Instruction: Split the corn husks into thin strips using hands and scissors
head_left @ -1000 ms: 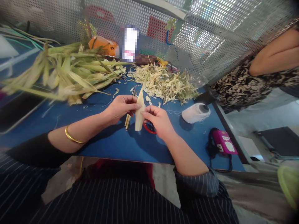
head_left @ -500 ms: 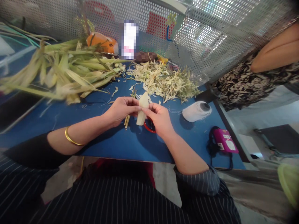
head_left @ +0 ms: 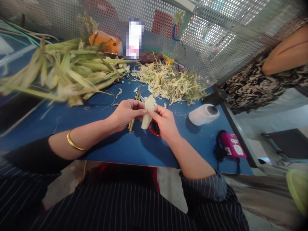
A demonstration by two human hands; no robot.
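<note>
Between my two hands, over the blue table [head_left: 115, 141], is a pale corn husk piece [head_left: 149, 104], nearly upright with a narrowed top. My left hand [head_left: 127, 114] pinches its left edge between thumb and fingers. My right hand [head_left: 165, 122] grips the right edge, its thumb close to my left thumb. Thin stalks [head_left: 131, 125] lie on the table just behind my left fingers. A red loop [head_left: 153, 132], perhaps a scissor handle, shows partly beneath my right hand, which hides the rest of it.
A heap of long green husks [head_left: 79, 70] lies at the back left, shredded husk trimmings [head_left: 173, 83] at back centre. To the right are a white thread cone [head_left: 202, 115] and a pink box [head_left: 232, 144] with a black cord. Beyond the mesh panel's end, another person's arm [head_left: 286, 51] shows.
The husk piece tilts slightly more to the right at its top. Both hands keep their pinch and barely move; the whole view has shifted a little.
</note>
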